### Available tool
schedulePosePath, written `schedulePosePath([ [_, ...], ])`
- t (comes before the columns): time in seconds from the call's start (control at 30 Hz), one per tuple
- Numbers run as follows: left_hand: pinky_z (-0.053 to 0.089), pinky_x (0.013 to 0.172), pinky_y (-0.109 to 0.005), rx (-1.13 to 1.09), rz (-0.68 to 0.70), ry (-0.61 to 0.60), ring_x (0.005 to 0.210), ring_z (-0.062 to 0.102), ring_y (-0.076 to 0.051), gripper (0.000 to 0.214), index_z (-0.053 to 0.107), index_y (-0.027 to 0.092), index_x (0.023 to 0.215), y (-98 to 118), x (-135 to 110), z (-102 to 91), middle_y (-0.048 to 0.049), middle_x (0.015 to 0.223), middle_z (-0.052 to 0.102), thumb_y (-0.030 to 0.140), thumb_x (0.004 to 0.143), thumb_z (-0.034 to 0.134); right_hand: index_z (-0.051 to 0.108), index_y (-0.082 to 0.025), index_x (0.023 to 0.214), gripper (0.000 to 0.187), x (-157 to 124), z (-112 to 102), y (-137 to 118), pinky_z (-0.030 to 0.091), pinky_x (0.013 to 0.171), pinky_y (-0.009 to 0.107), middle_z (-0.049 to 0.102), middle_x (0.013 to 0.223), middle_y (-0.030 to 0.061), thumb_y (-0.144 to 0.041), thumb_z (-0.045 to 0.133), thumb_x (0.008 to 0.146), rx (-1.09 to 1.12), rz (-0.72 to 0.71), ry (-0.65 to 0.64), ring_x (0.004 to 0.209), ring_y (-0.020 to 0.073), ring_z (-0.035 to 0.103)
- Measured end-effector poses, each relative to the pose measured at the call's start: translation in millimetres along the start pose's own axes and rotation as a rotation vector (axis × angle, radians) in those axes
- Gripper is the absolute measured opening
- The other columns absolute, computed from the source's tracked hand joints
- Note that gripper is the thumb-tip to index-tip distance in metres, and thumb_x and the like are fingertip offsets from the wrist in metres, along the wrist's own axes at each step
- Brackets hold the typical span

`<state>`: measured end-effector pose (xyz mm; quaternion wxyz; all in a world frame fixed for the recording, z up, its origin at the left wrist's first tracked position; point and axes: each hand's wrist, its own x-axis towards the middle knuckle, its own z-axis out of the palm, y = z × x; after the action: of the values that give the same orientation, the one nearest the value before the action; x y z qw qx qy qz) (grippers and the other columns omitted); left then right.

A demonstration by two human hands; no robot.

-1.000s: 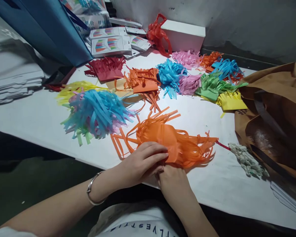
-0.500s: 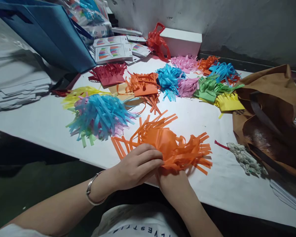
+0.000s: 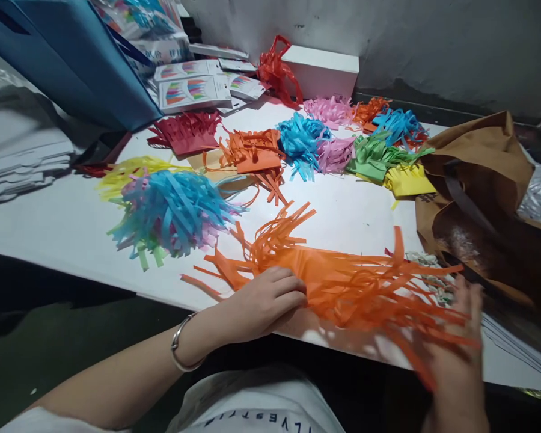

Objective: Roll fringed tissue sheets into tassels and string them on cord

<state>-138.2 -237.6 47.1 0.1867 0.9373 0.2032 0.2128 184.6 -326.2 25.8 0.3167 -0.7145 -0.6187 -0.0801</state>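
Orange fringe (image 3: 342,282) lies long-axis left–right along the near table (image 3: 356,210) edge, between both hands: left hand (image 3: 261,300) curled down on its left end, pinning it; right hand (image 3: 460,355) at right strip tips, blurred, fingers spread, grip unclear.

White counter (image 3: 351,210), front edge: one large orange fringed paper (image 3: 342,282) spread flat, its strips reaching past the edge at right; to its left a blue, pink and green fringe bundle (image 3: 171,210) touching a yellow fringe (image 3: 121,174) behind it. Middle row, left to right: dark red fringed paper (image 3: 187,132), orange fringed stack (image 3: 255,155), blue tuft (image 3: 300,141), lilac tuft (image 3: 333,155), green fringed paper (image 3: 372,157), yellow fringed paper (image 3: 408,180). Rear: printed packets (image 3: 193,93), red plastic bag (image 3: 275,69) against a white box (image 3: 324,75), pink tuft (image 3: 329,111); a brown paper bag (image 3: 478,168) occupies the right end.
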Motion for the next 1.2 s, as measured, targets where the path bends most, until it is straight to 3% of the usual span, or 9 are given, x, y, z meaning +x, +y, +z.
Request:
schedulePosePath([
  [0.1, 0.043, 0.084, -0.034, 0.011, 0.025, -0.022, 0.090, 0.057, -0.019, 0.020, 0.060, 0.017, 0.105, -0.3, 7.4, 6.6, -0.0080, 0.101, 0.069, 0.009, 0.099, 0.043, 0.061, -0.010, 0.133, 0.045, -10.4, -27.1, 0.0, 0.050, 0.097, 0.059, 0.054, 0.140, 0.0257, -0.023, 0.065, 0.090, -0.208, 0.155, 0.275, 0.127, 0.0449, 0.054],
  [0.17, 0.042, 0.085, -0.035, 0.038, 0.041, -0.021, 0.089, 0.057, -0.019, 0.020, 0.060, 0.017, 0.107, 1.1, 11.1, 8.9, -0.0077, 0.102, 0.069, 0.010, 0.099, 0.043, 0.065, -0.012, 0.128, 0.041, -15.9, -29.8, -25.3, 0.052, 0.097, 0.055, 0.068, 0.123, 0.0197, -0.015, 0.067, 0.087, -0.203, 0.048, 0.382, 0.115, 0.0399, 0.064],
  [0.2, 0.042, 0.086, -0.036, 0.055, 0.050, -0.023, 0.089, 0.057, -0.019, 0.020, 0.060, 0.017, 0.108, 2.6, 12.4, 9.5, -0.0077, 0.102, 0.070, 0.010, 0.099, 0.043, 0.062, -0.013, 0.132, 0.044, -17.7, -26.0, -42.2, 0.054, 0.095, 0.051, 0.070, 0.119, 0.0167, -0.012, 0.067, 0.087, -0.135, -0.088, 0.360, 0.110, 0.0352, 0.067],
  [0.27, 0.041, 0.086, -0.036, 0.089, 0.070, -0.033, 0.090, 0.057, -0.020, 0.020, 0.060, 0.016, 0.107, 6.7, 14.0, 10.4, -0.0080, 0.102, 0.070, 0.010, 0.099, 0.044, 0.048, -0.014, 0.142, 0.051, -19.2, -10.1, -75.4, 0.053, 0.099, 0.046, 0.069, 0.124, 0.0136, -0.016, 0.062, 0.093, 0.028, -0.410, 0.053, 0.115, 0.0289, 0.065],
  [0.37, 0.041, 0.086, -0.037, 0.135, 0.056, -0.059, 0.091, 0.057, -0.021, 0.016, 0.061, 0.016, 0.108, 12.4, 11.7, 12.9, -0.0078, 0.101, 0.070, 0.015, 0.098, 0.049, 0.059, -0.010, 0.125, 0.031, -18.9, 21.1, -103.7, 0.042, 0.111, 0.051, 0.073, 0.114, 0.0122, -0.008, 0.050, 0.096, 0.142, -0.564, -0.138, 0.111, 0.0259, 0.067],
  [0.5, 0.038, 0.090, -0.040, 0.188, -0.044, -0.058, 0.097, 0.057, -0.023, 0.018, 0.061, 0.017, 0.110, 10.0, -1.1, 15.2, -0.0083, 0.107, 0.070, 0.015, 0.097, 0.049, 0.065, -0.009, 0.111, 0.026, -23.3, 42.5, -97.1, 0.042, 0.109, 0.050, 0.074, 0.098, 0.0105, -0.001, 0.048, 0.093, 0.244, -0.566, -0.175, 0.101, 0.0238, 0.068],
  [0.67, 0.042, 0.083, -0.034, 0.073, -0.134, -0.048, 0.093, 0.059, -0.020, 0.023, 0.062, 0.017, 0.105, 0.0, -12.0, 5.6, -0.0075, 0.102, 0.070, 0.007, 0.097, 0.042, 0.063, -0.012, 0.113, 0.025, -22.5, 35.4, -86.9, 0.039, 0.107, 0.046, 0.073, 0.106, 0.0091, -0.003, 0.049, 0.094, 0.323, -0.493, -0.229, 0.111, 0.0242, 0.063],
  [1.0, 0.037, 0.052, -0.027, 0.304, -0.642, -0.250, 0.064, 0.063, -0.020, 0.015, 0.063, 0.013, 0.085, -17.3, 33.3, 5.4, -0.0070, 0.080, 0.067, 0.015, 0.094, 0.050, 0.061, -0.020, 0.081, 0.016, 27.6, 64.7, -105.1, 0.039, 0.067, 0.037, 0.061, 0.066, 0.0026, -0.026, 0.059, 0.096, -0.094, -0.164, -0.408, 0.063, 0.0224, 0.053],
  [1.2, 0.039, 0.051, -0.026, 0.306, -0.680, -0.277, 0.063, 0.065, -0.020, 0.015, 0.064, 0.012, 0.084, -19.8, 41.3, 5.7, -0.0090, 0.080, 0.069, 0.012, 0.089, 0.050, 0.063, -0.013, 0.111, 0.019, 29.3, 43.1, -104.9, 0.042, 0.092, 0.049, 0.069, 0.105, 0.0143, -0.018, 0.058, 0.094, -0.170, -0.298, -0.124, 0.103, 0.0320, 0.060],
])
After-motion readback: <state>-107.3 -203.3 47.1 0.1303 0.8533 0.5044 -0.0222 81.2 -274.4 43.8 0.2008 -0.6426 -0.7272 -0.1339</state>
